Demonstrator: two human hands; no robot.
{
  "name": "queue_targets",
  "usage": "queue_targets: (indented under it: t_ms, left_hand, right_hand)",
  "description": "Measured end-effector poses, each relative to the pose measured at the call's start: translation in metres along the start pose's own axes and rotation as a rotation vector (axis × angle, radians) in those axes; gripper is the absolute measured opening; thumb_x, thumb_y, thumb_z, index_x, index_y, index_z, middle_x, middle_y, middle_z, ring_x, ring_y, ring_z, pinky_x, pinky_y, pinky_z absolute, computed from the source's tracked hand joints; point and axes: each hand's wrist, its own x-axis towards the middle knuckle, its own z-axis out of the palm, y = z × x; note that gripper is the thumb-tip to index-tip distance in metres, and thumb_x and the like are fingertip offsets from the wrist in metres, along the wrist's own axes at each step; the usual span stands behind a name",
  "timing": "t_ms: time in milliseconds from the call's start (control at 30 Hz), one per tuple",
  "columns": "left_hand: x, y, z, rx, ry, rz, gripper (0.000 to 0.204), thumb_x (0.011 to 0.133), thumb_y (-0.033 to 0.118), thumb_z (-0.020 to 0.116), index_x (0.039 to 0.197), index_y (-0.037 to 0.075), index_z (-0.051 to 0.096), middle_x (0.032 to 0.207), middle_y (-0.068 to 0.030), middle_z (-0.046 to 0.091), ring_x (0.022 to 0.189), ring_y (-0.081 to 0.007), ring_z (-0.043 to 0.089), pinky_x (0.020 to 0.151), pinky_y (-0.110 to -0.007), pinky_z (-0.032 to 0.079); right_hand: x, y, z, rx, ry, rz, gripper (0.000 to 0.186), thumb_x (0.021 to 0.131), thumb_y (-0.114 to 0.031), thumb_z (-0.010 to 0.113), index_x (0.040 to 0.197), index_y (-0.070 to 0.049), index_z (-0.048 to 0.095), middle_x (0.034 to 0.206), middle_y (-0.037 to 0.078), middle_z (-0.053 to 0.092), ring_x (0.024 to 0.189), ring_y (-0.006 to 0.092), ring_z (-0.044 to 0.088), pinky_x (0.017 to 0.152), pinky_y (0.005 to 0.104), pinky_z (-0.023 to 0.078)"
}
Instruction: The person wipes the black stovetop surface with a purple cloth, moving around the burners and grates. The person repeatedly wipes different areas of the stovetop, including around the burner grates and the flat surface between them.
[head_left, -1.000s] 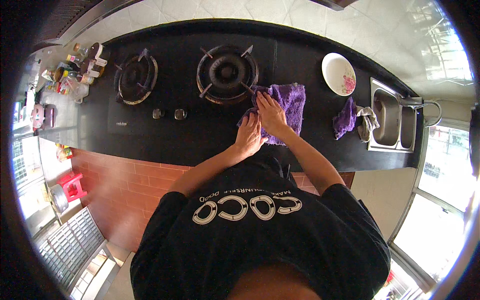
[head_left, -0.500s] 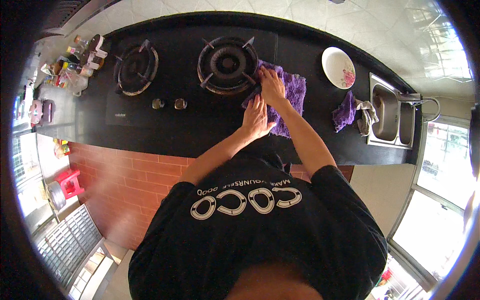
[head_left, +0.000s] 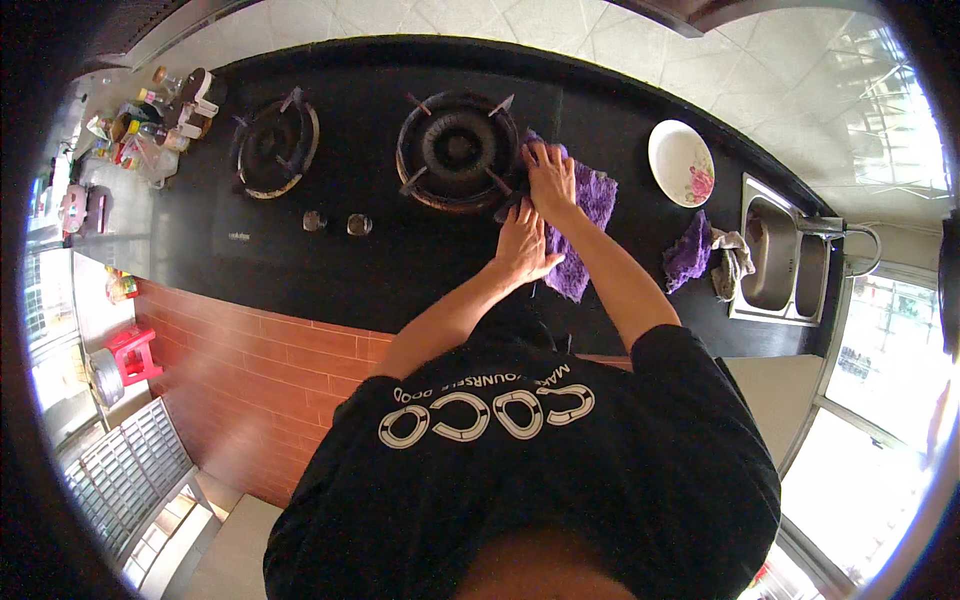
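A fluffy purple cloth (head_left: 597, 197) lies on the black counter just right of the right-hand gas burner (head_left: 459, 150). Near the cloth's far left corner, my right hand (head_left: 552, 183) grips its edge with bent fingers. My left hand (head_left: 524, 247) is nearer to me, its fingers closed over the cloth's left edge and its thumb pointing right. A dark fold of fabric shows by the left fingertips, close to the burner's rim. The part of the cloth beneath both hands is hidden.
A white plate with a pink flower (head_left: 681, 165) sits farther right. A second purple cloth (head_left: 687, 252) and a greyish rag (head_left: 733, 265) lie beside the steel sink (head_left: 770, 250). Another burner (head_left: 275, 148), two knobs (head_left: 337, 223) and several bottles (head_left: 150, 130) are leftward.
The whole view has shifted, so the counter appears lower. Against the burner, both hands have moved slightly right and away from me, still at the cloth's left edge.
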Motion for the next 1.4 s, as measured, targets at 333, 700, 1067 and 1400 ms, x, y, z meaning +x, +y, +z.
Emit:
queue_targets:
  t_ms: [333, 700, 1067, 1400]
  left_hand:
    - [-0.051, -0.001, 0.004, 0.01, -0.009, 0.111, 0.101, 0.081, 0.069, 0.049, 0.138, -0.014, 0.036, 0.147, -0.0263, 0.033, 0.136, -0.037, 0.031, 0.111, -0.046, 0.028]
    - [0.022, -0.002, -0.004, -0.013, -0.069, 0.045, 0.101, 0.08, 0.068, 0.053, 0.137, -0.014, 0.035, 0.145, -0.0239, 0.035, 0.137, -0.0351, 0.029, 0.111, -0.045, 0.029]
    - [-0.06, 0.003, 0.003, -0.031, -0.068, 0.166, 0.104, 0.081, 0.073, 0.046, 0.136, -0.015, 0.036, 0.145, -0.0284, 0.034, 0.136, -0.0391, 0.03, 0.113, -0.046, 0.026]
    - [0.009, -0.005, 0.0, -0.142, 0.004, 0.04, 0.105, 0.076, 0.068, 0.057, 0.135, -0.016, 0.037, 0.15, -0.0288, 0.025, 0.141, -0.0374, 0.021, 0.116, -0.042, 0.021]
  right_hand:
    - [-0.049, -0.004, -0.032, 0.34, -0.256, -0.019, 0.037, 0.083, -0.006, 0.053, 0.12, -0.005, 0.062, 0.111, 0.013, 0.048, 0.103, 0.0352, 0.05, 0.084, 0.0421, 0.052]
    - [0.029, 0.013, 0.015, 0.226, 0.164, -0.1, 0.013, 0.083, -0.007, 0.056, 0.089, 0.001, 0.063, 0.1, 0.01, 0.054, 0.094, 0.0297, 0.054, 0.073, 0.0369, 0.054]
    - [-0.057, 0.003, -0.011, 0.391, -0.136, -0.065, 0.009, 0.077, -0.007, 0.063, 0.081, -0.002, 0.068, 0.092, 0.017, 0.058, 0.089, 0.0363, 0.06, 0.074, 0.0444, 0.052]
    - [0.04, 0.018, -0.005, 0.346, 0.073, -0.016, 0.007, 0.076, -0.002, 0.057, 0.077, -0.002, 0.063, 0.096, 0.014, 0.058, 0.091, 0.0342, 0.058, 0.075, 0.0435, 0.053]
